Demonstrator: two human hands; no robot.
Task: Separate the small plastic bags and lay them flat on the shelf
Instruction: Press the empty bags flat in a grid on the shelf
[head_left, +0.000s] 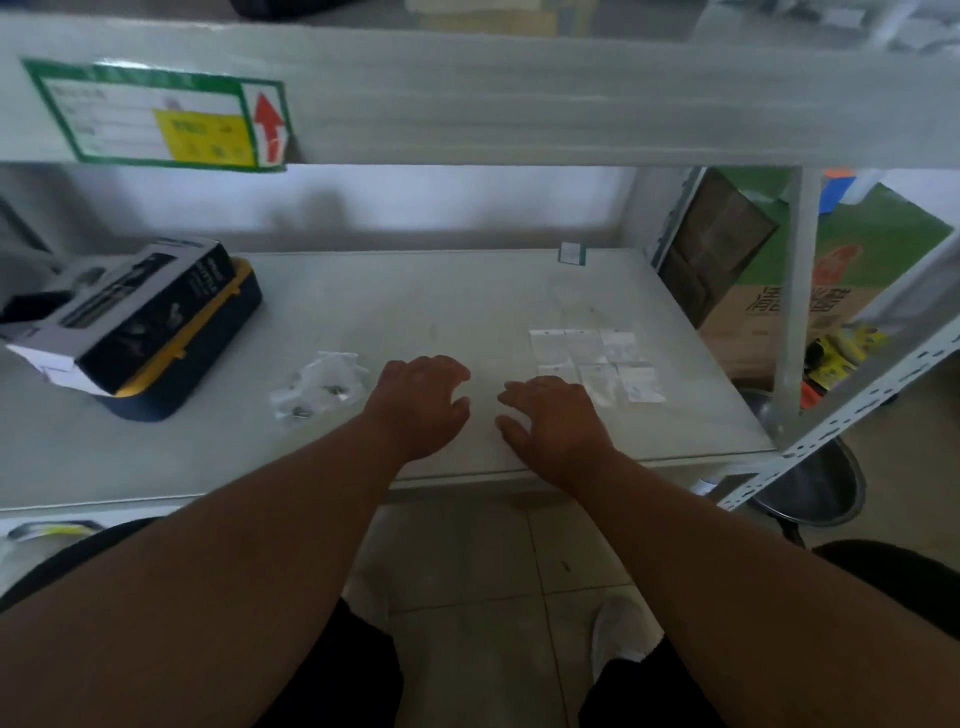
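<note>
A loose heap of small clear plastic bags (319, 383) with tiny dark parts inside lies on the white shelf (415, 301), left of my hands. Several separated bags (597, 358) lie flat in rows on the right side of the shelf. My left hand (423, 402) hovers palm down over the shelf just right of the heap, fingers relaxed and slightly curved, holding nothing. Palm down near the shelf's front edge, my right hand (556, 415) is beside the nearest flat bags and is also empty.
A dark blue and yellow case with a grey box on top (140, 322) stands at the left. A small green-edged label (571, 254) lies at the back. The upper shelf beam (519, 104) hangs overhead. A white upright post (800, 312) and cardboard boxes (769, 291) are at the right.
</note>
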